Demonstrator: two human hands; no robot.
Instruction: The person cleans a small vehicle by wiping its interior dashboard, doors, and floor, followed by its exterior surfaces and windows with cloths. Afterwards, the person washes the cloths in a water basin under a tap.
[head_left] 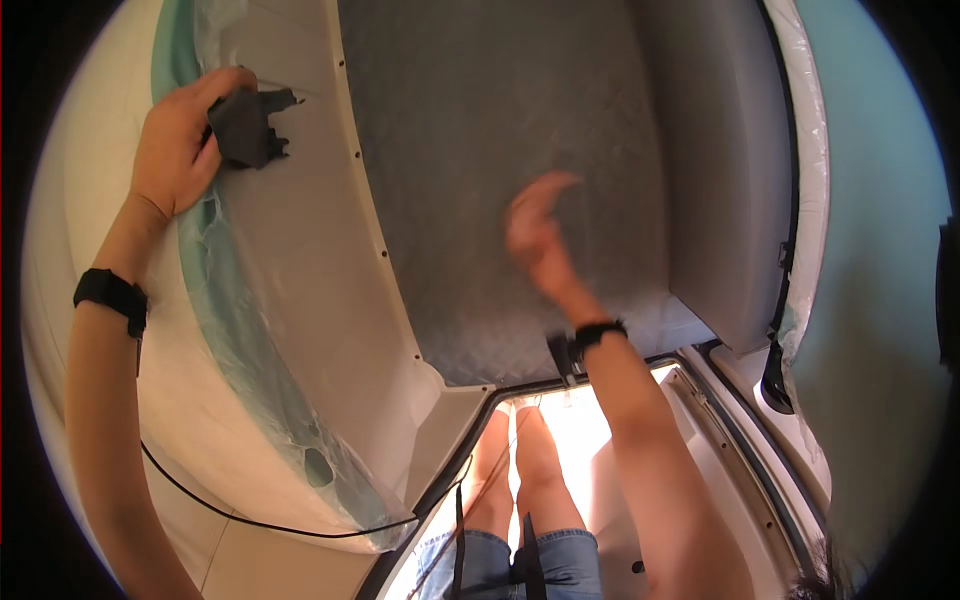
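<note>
My left hand (185, 140) grips a dark grey piece (241, 130) with ragged, tab-like ends on its right side; its exact kind I cannot make out. That hand rests against the green, film-wrapped edge (205, 260) of a pale panel on the left. My right hand (540, 235) is in front of the large dark grey surface (500, 110), blurred by motion, with its fingers bent. Whether it holds anything or touches the surface does not show.
A cream strip (384, 254) with small dark holes borders the grey surface. To the right stand a grey padded panel (715, 170) and a film-covered edge (810, 150). A black cable (270, 525) crosses the lower left. Below, a black-sealed opening shows legs in denim shorts (570, 560).
</note>
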